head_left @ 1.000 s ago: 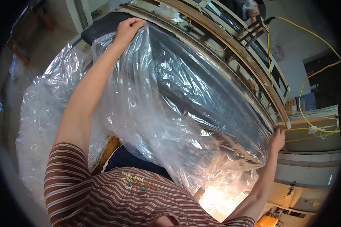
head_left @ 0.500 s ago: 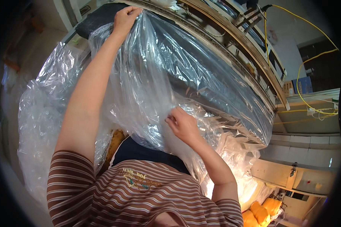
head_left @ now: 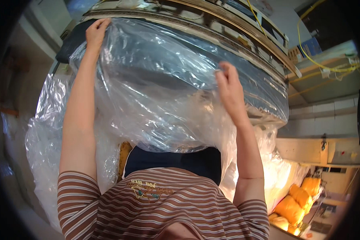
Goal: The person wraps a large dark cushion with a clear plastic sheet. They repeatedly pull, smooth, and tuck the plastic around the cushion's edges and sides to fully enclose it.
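Observation:
A wide sheet of clear plastic film [head_left: 148, 108] drapes over a dark padded surface [head_left: 252, 78] and hangs in folds toward my lap. At the far left, my left hand [head_left: 96, 35] pinches the film's edge near the back of the surface. My right hand [head_left: 231, 92] is raised over the right part of the sheet, fingers curled and pressed together on the film, which is drawn taut toward it. Its fingertips are slightly blurred.
Behind the surface runs a long machine frame with a wooden rail [head_left: 268, 42]. A yellow cable [head_left: 308, 56] hangs at the right, near a blue box [head_left: 311, 47]. Orange bundles [head_left: 292, 208] lie at the lower right by a bright light. More crumpled film [head_left: 48, 156] hangs at the left.
My right hand has moved up and to the right, spreading the gathered film wider. My left hand sits farther left in view, still pinching the edge. The view has also shifted.

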`<action>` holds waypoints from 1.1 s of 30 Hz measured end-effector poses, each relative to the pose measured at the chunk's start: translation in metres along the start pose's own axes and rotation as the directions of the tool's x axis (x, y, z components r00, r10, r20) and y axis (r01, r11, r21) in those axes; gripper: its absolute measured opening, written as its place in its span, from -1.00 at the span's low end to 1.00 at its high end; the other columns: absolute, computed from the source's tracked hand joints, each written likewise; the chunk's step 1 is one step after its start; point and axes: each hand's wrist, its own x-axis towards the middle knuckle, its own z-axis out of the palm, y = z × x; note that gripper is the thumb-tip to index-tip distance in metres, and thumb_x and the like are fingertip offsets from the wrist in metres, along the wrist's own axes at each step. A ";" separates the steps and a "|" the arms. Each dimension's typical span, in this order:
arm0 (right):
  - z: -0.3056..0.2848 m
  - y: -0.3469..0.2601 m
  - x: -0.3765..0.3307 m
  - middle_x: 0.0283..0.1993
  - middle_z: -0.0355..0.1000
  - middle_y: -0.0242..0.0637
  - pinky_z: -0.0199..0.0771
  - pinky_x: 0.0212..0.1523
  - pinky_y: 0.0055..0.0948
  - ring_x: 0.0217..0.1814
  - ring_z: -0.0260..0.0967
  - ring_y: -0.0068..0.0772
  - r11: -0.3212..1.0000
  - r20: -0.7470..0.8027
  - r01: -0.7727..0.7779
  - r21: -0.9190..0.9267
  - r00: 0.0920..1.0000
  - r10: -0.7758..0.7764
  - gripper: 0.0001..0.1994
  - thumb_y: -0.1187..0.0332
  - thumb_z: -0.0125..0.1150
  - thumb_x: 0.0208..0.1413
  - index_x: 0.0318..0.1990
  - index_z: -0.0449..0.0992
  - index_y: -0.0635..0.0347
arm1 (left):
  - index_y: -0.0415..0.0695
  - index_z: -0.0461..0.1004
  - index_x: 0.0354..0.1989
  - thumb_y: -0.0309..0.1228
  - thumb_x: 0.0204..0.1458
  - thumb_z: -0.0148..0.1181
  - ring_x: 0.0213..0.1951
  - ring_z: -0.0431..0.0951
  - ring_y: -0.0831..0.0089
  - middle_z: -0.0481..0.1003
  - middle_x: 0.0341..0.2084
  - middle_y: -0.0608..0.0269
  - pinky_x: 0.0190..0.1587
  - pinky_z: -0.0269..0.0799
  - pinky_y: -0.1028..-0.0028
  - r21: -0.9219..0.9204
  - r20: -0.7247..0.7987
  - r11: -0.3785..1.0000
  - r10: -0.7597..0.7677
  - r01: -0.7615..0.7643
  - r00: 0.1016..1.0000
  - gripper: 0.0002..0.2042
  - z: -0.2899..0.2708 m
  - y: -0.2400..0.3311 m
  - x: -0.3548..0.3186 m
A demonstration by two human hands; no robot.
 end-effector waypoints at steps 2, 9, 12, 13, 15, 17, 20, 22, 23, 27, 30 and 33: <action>0.008 -0.014 -0.016 0.17 0.27 -0.14 0.15 0.19 -0.10 0.22 0.19 -0.15 0.799 -0.148 0.371 -0.473 0.861 -0.487 -0.41 0.16 0.25 0.05 0.20 0.28 0.23 | -0.19 0.61 -0.20 -0.19 0.01 0.30 -0.33 0.47 0.65 0.60 -0.39 0.34 -0.20 0.36 0.58 0.065 0.011 0.998 0.004 -0.005 1.000 -0.68 -0.005 -0.010 0.007; -0.023 0.091 -0.051 0.09 0.37 -0.33 0.17 0.12 -0.03 0.16 0.26 -0.12 0.671 -0.339 0.155 -0.725 0.767 -0.544 -0.56 0.59 0.15 -0.23 -0.08 0.50 0.05 | -0.15 0.61 -0.12 -0.11 0.06 0.25 -0.22 0.55 0.53 0.62 -0.28 0.27 -0.10 0.38 0.55 0.222 0.072 0.975 0.014 -0.030 0.997 -0.63 -0.002 -0.043 0.032; -0.102 0.165 -0.123 -0.21 0.47 -0.30 0.33 -0.08 -0.22 -0.08 0.36 -0.16 0.723 -0.495 -0.084 -0.686 0.782 -0.378 -0.83 0.61 0.13 -0.25 -0.47 0.52 0.11 | -0.16 0.61 -0.13 -0.15 0.08 0.24 -0.20 0.54 0.54 0.61 -0.25 0.26 -0.09 0.37 0.56 0.181 0.143 0.980 0.050 -0.076 0.988 -0.66 -0.003 -0.048 0.029; -0.129 0.187 -0.156 -0.23 0.47 -0.27 0.37 -0.12 -0.27 -0.10 0.37 -0.15 0.697 -0.548 -0.212 -0.685 0.780 -0.302 -0.83 0.61 0.12 -0.26 -0.47 0.52 0.12 | -0.16 0.60 -0.12 -0.14 0.09 0.23 -0.18 0.53 0.53 0.61 -0.24 0.25 -0.08 0.37 0.54 0.218 0.160 0.971 0.065 -0.099 0.985 -0.65 0.000 -0.048 0.029; -0.186 0.251 -0.235 -0.32 0.47 -0.29 0.41 -0.17 -0.26 -0.21 0.40 -0.16 0.686 -0.682 -0.423 -0.592 0.716 -0.147 -0.80 0.63 0.05 -0.23 -0.46 0.53 0.13 | -0.15 0.59 -0.11 -0.15 0.10 0.21 -0.17 0.54 0.51 0.61 -0.22 0.25 -0.06 0.38 0.52 0.276 0.172 0.949 0.108 -0.154 0.979 -0.66 -0.003 -0.055 0.040; -0.249 0.259 -0.282 -0.34 0.49 -0.27 0.44 -0.14 -0.38 -0.21 0.44 -0.21 0.643 -0.806 -0.578 -0.502 0.583 -0.106 -0.77 0.67 -0.01 -0.20 -0.44 0.53 0.16 | -0.15 0.59 -0.11 -0.13 0.11 0.18 -0.15 0.54 0.48 0.60 -0.21 0.24 -0.05 0.36 0.51 0.265 0.200 0.951 0.108 -0.160 0.974 -0.65 -0.004 -0.065 0.044; -0.337 0.234 -0.284 -0.31 0.52 -0.25 0.41 -0.07 -0.44 -0.19 0.47 -0.38 0.772 -0.747 -0.502 -0.391 0.662 0.052 -0.77 0.64 -0.05 -0.11 -0.31 0.52 0.26 | -0.15 0.59 -0.11 -0.10 0.12 0.15 -0.14 0.54 0.44 0.60 -0.20 0.22 -0.03 0.35 0.50 0.321 0.174 0.936 0.089 -0.142 0.981 -0.63 -0.002 -0.071 0.048; -0.365 0.197 -0.224 -0.26 0.53 -0.34 0.37 -0.09 -0.54 -0.12 0.45 -0.44 0.925 -0.564 -0.380 0.025 0.758 0.327 -0.80 0.48 0.04 -0.07 -0.28 0.56 0.17 | -0.16 0.59 -0.11 -0.08 0.13 0.14 -0.14 0.54 0.42 0.60 -0.20 0.22 -0.03 0.35 0.49 0.408 0.128 0.898 0.119 -0.162 0.985 -0.61 -0.020 -0.077 0.062; -0.392 0.210 -0.206 -0.22 0.53 -0.34 0.34 -0.06 -0.55 -0.09 0.43 -0.47 0.926 -0.585 -0.311 0.216 0.718 0.378 -0.79 0.45 0.08 -0.08 -0.25 0.57 0.10 | -0.16 0.59 -0.11 -0.07 0.13 0.13 -0.14 0.54 0.41 0.60 -0.20 0.22 -0.03 0.35 0.49 0.436 0.113 0.884 0.133 -0.170 0.985 -0.61 -0.016 -0.080 0.064; -0.407 0.213 -0.111 -0.28 0.44 -0.29 0.33 -0.07 -0.32 -0.19 0.38 -0.24 0.689 -0.744 -0.306 -0.657 0.406 -0.530 -0.81 0.42 0.06 0.06 -0.16 0.51 0.12 | -0.17 0.58 -0.10 -0.09 0.13 0.13 -0.14 0.54 0.40 0.60 -0.20 0.21 -0.02 0.34 0.48 0.467 0.043 0.881 0.067 -0.079 0.997 -0.61 -0.019 -0.084 0.068; -0.305 0.167 -0.072 -0.12 0.44 -0.25 0.37 -0.07 -0.31 -0.04 0.38 -0.17 0.561 -0.416 0.155 -0.813 0.520 -0.746 -0.83 0.41 0.21 0.03 -0.19 0.48 0.11 | -0.17 0.57 -0.07 -0.10 0.16 0.10 -0.13 0.54 0.37 0.59 -0.18 0.20 -0.01 0.35 0.46 0.470 0.036 0.879 0.066 -0.075 0.997 -0.61 -0.067 -0.078 0.053; -0.251 0.213 -0.055 -0.05 0.44 -0.27 0.38 -0.01 -0.28 0.05 0.36 -0.22 0.546 -0.177 0.140 -0.826 0.855 -0.488 -0.73 0.28 0.27 0.02 -0.10 0.51 0.07 | -0.17 0.55 -0.04 -0.12 0.18 0.06 -0.12 0.55 0.31 0.58 -0.16 0.15 -0.01 0.36 0.43 0.503 0.109 0.862 0.012 -0.066 0.994 -0.62 -0.091 -0.089 0.040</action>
